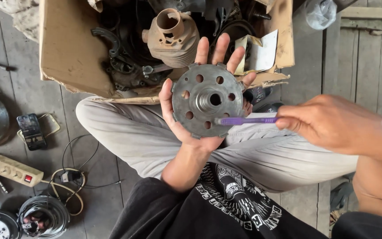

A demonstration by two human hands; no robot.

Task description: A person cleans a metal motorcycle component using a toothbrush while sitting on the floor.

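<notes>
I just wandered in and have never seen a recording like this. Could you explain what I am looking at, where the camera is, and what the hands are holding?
There is one picture, taken by a camera worn on a person's head and looking down at their own lap and hands. The person sits cross-legged on a wooden plank floor. Their left hand lies palm up and cradles a round grey metal disc with a ring of holes and a raised hub in the middle. Their right hand holds a purple toothbrush, its head resting on the disc's face. Just beyond the knees stands an open cardboard box full of engine parts, among them a rusty finned cylinder. On the floor to the left lie a phone, a power strip and coiled cables.
</notes>
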